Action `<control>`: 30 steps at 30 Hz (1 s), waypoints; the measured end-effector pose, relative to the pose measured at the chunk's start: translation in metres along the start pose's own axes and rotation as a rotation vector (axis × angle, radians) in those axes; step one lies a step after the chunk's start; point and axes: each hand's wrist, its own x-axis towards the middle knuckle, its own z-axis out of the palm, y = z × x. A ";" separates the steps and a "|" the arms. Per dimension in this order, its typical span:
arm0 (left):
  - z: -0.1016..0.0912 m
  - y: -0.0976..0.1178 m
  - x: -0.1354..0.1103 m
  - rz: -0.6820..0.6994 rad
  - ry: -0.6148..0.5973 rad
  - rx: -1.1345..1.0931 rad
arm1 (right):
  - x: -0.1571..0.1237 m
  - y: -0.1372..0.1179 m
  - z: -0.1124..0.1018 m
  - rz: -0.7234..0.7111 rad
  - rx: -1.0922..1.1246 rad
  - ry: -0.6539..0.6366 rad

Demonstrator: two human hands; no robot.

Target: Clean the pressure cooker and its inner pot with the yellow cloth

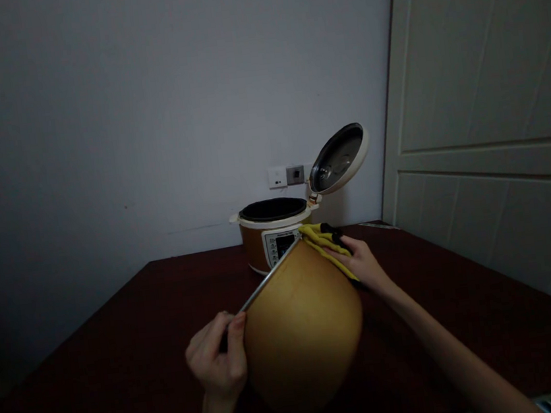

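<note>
A gold-coloured inner cooking pot (302,316) is tilted on its side, its outer wall towards me and its metal rim facing up and left. My left hand (220,352) pinches that rim at its lower left end, thumb on the outside. At the upper right of the pot, my right hand (361,263) holds a yellow and black cloth (321,238) against the wall near the rim. The fingertips of my right hand are partly hidden by the cloth. The inside of the pot is out of sight.
Behind the pot stands an electric pressure cooker (255,245) with its lid (342,159) raised. Wall sockets (286,177) are just behind it. The dark red table (145,327) meets a pale wall, and a panelled door (487,142) is on the right.
</note>
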 end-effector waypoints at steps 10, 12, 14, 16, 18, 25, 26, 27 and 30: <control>0.006 -0.009 -0.011 -0.286 0.092 -0.151 | 0.036 -0.019 -0.006 0.015 0.236 0.020; 0.010 -0.009 -0.013 -0.318 0.086 -0.204 | 0.043 -0.023 -0.002 0.052 0.295 -0.070; 0.013 -0.010 -0.017 -0.364 0.076 -0.257 | 0.046 -0.023 0.001 0.069 0.322 -0.073; 0.016 -0.014 -0.021 -0.398 0.077 -0.294 | 0.047 -0.024 0.004 0.052 0.295 -0.017; 0.019 -0.021 -0.024 -0.396 0.089 -0.305 | 0.046 -0.028 0.005 0.021 0.249 0.025; 0.023 -0.025 -0.017 -0.453 0.050 -0.438 | 0.040 -0.084 -0.002 -0.124 0.125 0.033; 0.021 -0.024 -0.015 -0.475 0.028 -0.443 | 0.039 -0.094 -0.002 -0.151 0.097 0.025; 0.019 -0.023 -0.012 -0.486 0.005 -0.440 | 0.038 -0.104 -0.002 -0.177 0.064 0.016; 0.009 -0.019 -0.001 -0.454 -0.027 -0.412 | 0.036 -0.125 0.002 -0.266 -0.041 -0.021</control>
